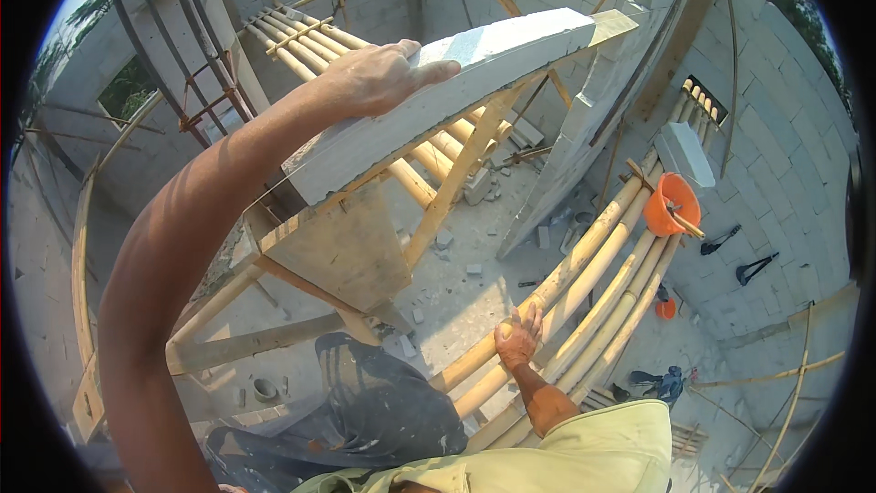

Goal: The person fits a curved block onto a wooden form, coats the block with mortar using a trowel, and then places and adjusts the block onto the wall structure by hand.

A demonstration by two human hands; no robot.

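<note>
My left hand (388, 80) grips the top of a pale block wall (511, 50). Its thumb lies along the upper face, and the other fingers curl over the far edge, partly hidden. A light blue patch marks the block top just right of the thumb. Lower and to the right, my right hand (518, 336) is closed over a thick bamboo pole (570, 269), one of several laid side by side as a platform. Its fingertips bend over the pole. My bent knee (383, 402), in dark, dust-marked trousers, is between the wall and the poles.
An orange bucket (672, 205) with a tool handle in it sits on the poles, near a loose pale block (684, 153). Wooden boards (333, 246) and a slanted brace (461, 183) stand under the wall. Rubble lies on the floor far below. Steel bars (187, 27) rise at left.
</note>
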